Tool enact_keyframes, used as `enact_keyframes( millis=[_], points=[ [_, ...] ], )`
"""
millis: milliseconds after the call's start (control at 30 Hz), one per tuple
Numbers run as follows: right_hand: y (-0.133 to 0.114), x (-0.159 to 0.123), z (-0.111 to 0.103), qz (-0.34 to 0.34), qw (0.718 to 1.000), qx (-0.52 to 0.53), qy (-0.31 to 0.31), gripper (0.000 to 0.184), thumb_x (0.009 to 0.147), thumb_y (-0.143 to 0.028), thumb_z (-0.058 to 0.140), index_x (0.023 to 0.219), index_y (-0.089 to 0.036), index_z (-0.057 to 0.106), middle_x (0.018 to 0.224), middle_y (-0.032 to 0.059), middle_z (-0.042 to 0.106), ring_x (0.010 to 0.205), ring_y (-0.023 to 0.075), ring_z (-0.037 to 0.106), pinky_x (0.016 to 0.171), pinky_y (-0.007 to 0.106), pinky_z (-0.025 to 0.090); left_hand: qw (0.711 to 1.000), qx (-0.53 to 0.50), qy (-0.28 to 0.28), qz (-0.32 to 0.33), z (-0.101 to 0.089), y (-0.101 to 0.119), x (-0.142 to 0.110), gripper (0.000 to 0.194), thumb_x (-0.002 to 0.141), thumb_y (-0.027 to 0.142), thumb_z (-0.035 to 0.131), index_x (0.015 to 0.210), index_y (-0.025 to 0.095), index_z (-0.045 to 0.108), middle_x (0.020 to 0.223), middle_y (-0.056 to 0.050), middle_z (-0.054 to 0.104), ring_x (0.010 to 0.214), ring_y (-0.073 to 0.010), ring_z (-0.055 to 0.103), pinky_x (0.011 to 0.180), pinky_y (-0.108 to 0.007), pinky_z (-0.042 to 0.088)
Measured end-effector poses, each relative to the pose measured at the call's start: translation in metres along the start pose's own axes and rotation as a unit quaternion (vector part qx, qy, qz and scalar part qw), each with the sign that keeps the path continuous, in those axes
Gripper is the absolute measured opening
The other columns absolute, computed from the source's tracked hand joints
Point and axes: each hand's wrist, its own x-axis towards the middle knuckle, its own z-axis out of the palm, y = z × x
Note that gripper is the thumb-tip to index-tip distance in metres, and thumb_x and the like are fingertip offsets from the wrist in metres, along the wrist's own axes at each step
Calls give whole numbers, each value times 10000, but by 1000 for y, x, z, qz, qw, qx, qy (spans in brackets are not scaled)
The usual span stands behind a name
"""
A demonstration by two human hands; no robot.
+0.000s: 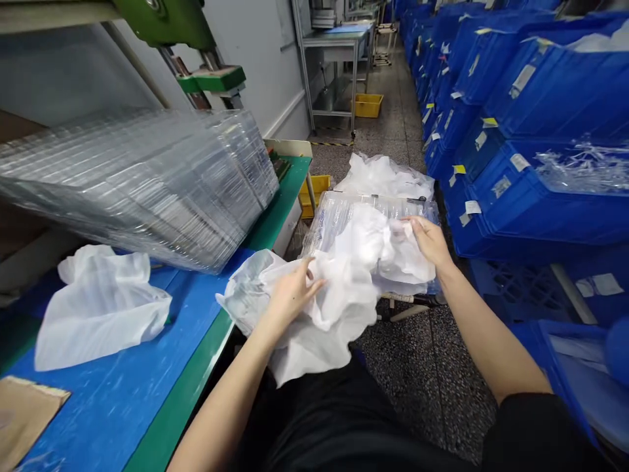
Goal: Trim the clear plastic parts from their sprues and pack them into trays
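Note:
A bunch of crumpled thin white sheets hangs over my lap and reaches forward onto a crate of clear plastic pieces. My left hand grips the near left part of the bunch, its fingers curled into the folds. At the far right end, my right hand pinches an edge of the white material between thumb and fingers. Part of the bunch is blurred, so I cannot tell how many layers there are. Another white sheet lies crumpled on the blue bench covering, left of my left hand.
Stacked clear plastic trays lean on the green-edged bench, below a green machine. Blue bins line the right side. More white material lies behind the crate. A brown piece of card rests near left.

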Motion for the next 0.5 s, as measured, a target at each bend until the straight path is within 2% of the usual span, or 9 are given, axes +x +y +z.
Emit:
enact_keyframes(
  millis=[33,67,133,167,233,300,333,433,500],
  points=[
    [-2,-2,-2,-9,1000,2,11,430,1037,-610,697,1034,-191,791,1053,68,795,989,238,750,967,418,602,999,10,17,27,8,8,16,507,941,444,749,1409,255,693,1095,-87,778,774,-241,692,681,-306,423],
    [-6,-4,-5,-19,999,4,27,473,1017,-666,685,1000,-209,805,1033,66,805,1002,256,752,988,419,587,997,24,29,61,13,16,29,503,945,459,747,1411,275,699,1200,-96,767,797,-234,697,680,-298,414],
    [-21,-6,-9,-41,997,8,71,526,1017,-732,621,1022,-245,817,1059,66,812,1050,283,747,1029,425,564,990,31,23,138,13,35,49,330,986,506,689,1178,267,810,1309,-96,749,820,-224,701,685,-297,409],
    [-31,-6,-10,-53,994,10,94,530,1033,-737,585,1055,-258,811,1092,66,807,1079,289,741,1049,433,556,987,10,8,160,11,46,57,349,1011,533,644,1000,239,832,1284,-94,761,822,-226,701,698,-303,416],
    [-51,-5,-9,-77,989,13,122,505,1056,-720,557,1092,-280,803,1144,69,793,1135,297,727,1075,444,548,987,-81,-25,137,13,67,76,547,1034,595,576,716,196,771,1045,-107,790,799,-245,689,739,-321,440],
    [-70,-2,-5,-99,988,16,117,480,1058,-710,571,1093,-294,809,1157,69,787,1171,304,721,1088,452,548,980,-181,-49,69,22,84,101,634,1016,648,580,597,189,704,728,-101,708,746,-270,667,758,-341,459],
    [-77,1,-2,-109,988,18,106,481,1052,-716,578,1079,-298,815,1143,68,789,1164,304,726,1088,457,553,974,-217,-55,39,27,90,115,624,998,648,606,584,188,689,632,-87,653,719,-276,658,750,-346,466],
    [-88,15,0,-127,989,28,77,485,1025,-733,613,1034,-296,825,1064,61,795,1097,297,750,1083,464,563,960,-276,-44,30,38,96,155,391,879,501,762,679,167,725,648,-55,678,758,-282,680,734,-332,497],
    [-84,24,-8,-125,986,38,103,458,1027,-708,624,1043,-292,815,1081,60,789,1118,290,743,1105,457,549,947,-319,-4,39,36,87,172,236,782,384,799,808,152,769,757,-42,742,866,-287,705,780,-323,531]
  ],
)
